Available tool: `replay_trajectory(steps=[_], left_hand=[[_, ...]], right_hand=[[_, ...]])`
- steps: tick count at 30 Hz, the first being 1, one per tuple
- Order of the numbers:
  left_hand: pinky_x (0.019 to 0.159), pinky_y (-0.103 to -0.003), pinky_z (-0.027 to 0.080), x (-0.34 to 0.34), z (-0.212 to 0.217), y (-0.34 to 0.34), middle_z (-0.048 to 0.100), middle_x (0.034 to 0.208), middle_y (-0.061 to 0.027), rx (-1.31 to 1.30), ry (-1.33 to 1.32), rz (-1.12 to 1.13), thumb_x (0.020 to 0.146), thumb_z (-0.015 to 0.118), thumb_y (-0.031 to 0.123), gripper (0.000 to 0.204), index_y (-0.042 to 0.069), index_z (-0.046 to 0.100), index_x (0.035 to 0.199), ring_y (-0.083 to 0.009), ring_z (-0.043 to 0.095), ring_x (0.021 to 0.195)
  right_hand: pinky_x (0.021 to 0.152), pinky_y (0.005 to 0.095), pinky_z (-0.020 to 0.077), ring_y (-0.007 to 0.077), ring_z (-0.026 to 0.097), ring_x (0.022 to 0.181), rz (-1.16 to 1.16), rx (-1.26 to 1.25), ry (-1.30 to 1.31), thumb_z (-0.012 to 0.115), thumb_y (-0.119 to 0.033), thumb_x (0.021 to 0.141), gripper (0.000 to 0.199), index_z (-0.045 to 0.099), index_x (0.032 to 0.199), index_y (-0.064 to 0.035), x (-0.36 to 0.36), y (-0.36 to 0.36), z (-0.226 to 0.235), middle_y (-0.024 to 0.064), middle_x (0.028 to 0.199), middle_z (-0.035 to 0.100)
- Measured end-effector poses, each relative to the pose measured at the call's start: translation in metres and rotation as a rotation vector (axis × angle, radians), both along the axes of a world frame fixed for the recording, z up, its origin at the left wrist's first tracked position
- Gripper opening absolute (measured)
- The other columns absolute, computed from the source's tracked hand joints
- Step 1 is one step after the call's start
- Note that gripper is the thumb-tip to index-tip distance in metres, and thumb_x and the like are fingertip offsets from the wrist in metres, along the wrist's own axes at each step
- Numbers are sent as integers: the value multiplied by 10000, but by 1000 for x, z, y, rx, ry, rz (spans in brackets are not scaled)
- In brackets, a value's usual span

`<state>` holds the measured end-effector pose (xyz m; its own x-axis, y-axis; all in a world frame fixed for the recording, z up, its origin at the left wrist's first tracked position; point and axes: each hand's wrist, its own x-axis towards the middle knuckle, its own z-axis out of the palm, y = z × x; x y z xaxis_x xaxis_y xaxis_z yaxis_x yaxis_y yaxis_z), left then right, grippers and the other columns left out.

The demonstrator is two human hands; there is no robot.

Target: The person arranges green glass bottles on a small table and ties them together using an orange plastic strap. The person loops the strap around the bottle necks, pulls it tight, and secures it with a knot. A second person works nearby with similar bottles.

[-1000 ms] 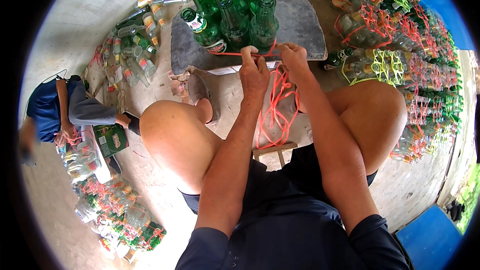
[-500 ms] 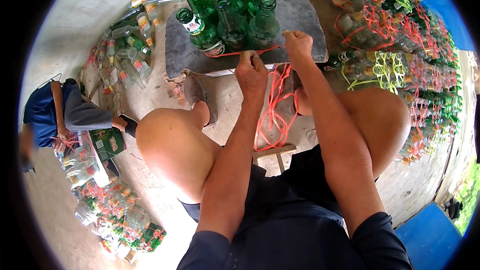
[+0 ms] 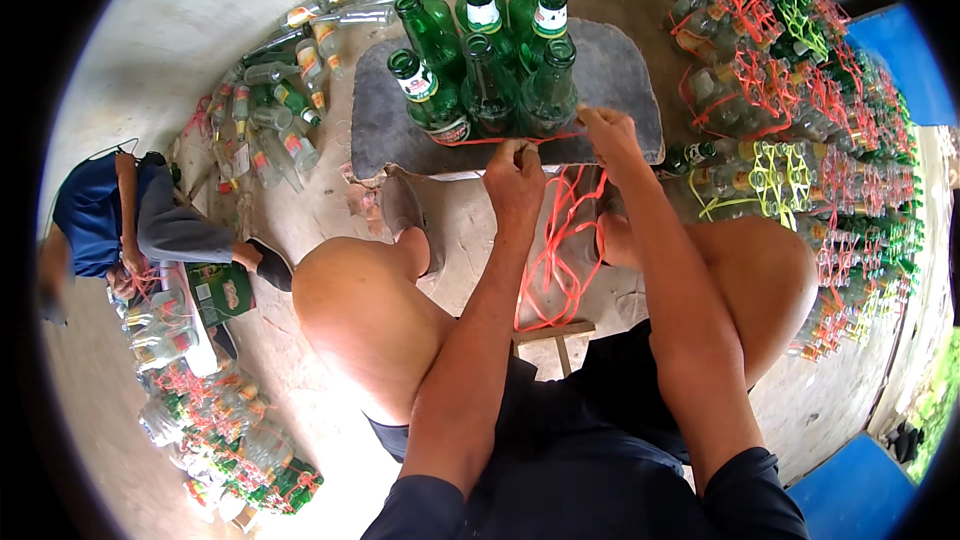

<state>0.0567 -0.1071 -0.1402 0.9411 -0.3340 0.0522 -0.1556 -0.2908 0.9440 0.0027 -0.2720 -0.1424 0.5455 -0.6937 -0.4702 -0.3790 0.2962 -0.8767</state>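
A cluster of several green glass bottles (image 3: 492, 90) stands upright on a grey board (image 3: 622, 70) in front of me. Low along the bottles' near side runs a red plastic strap (image 3: 480, 141). My left hand (image 3: 516, 180) pinches this strap at the board's near edge, just in front of the bottles. To its right, my right hand (image 3: 610, 138) is closed on the strap's other stretch, beside the front right bottle. More red strap (image 3: 552, 270) hangs in loose loops below the board, between my legs.
Bundled bottles tied with red, yellow and green strap (image 3: 760, 175) are stacked at the right. Loose bottles (image 3: 270, 105) lie against the left wall. A seated person (image 3: 110, 210) handles red strap at the far left, near more bundled bottles (image 3: 220, 410). A wooden stool (image 3: 553, 332) shows below me.
The whole view has shifted, so bottles and board appear lower and slightly right. Both hands stay closed on the strap; my right hand sits a little lower against the bottles.
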Motion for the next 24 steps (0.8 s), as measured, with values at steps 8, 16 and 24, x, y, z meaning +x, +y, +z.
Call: replay_trajectory(steps=[8, 16, 24], left_hand=[[609, -316, 457, 4, -2, -1, 648, 683, -80, -17, 40, -3, 893, 695, 115, 175, -50, 731, 936, -117, 556, 636], [590, -323, 450, 5, -7, -3, 630, 658, -67, -52, 34, 11, 885, 706, 130, 185, -49, 734, 921, -113, 537, 616], [579, -323, 449, 7, -10, -2, 636, 646, -92, -4, 48, 11, 883, 718, 142, 196, -47, 747, 928, -118, 548, 603]], right_hand=[[455, 274, 172, 42, 268, 493, 265, 428, -24, 709, -270, 943, 205, 650, 860, -93, -21, 3, 27, -101, 601, 329], [460, 257, 326, 85, 430, 496, 337, 300, -133, 712, -248, 929, 225, 692, 908, -26, -22, 16, 18, -16, 654, 526], [494, 290, 393, 89, 489, 547, 313, -8, -4, 692, -168, 880, 203, 702, 854, 33, -15, 23, 29, 11, 635, 579]])
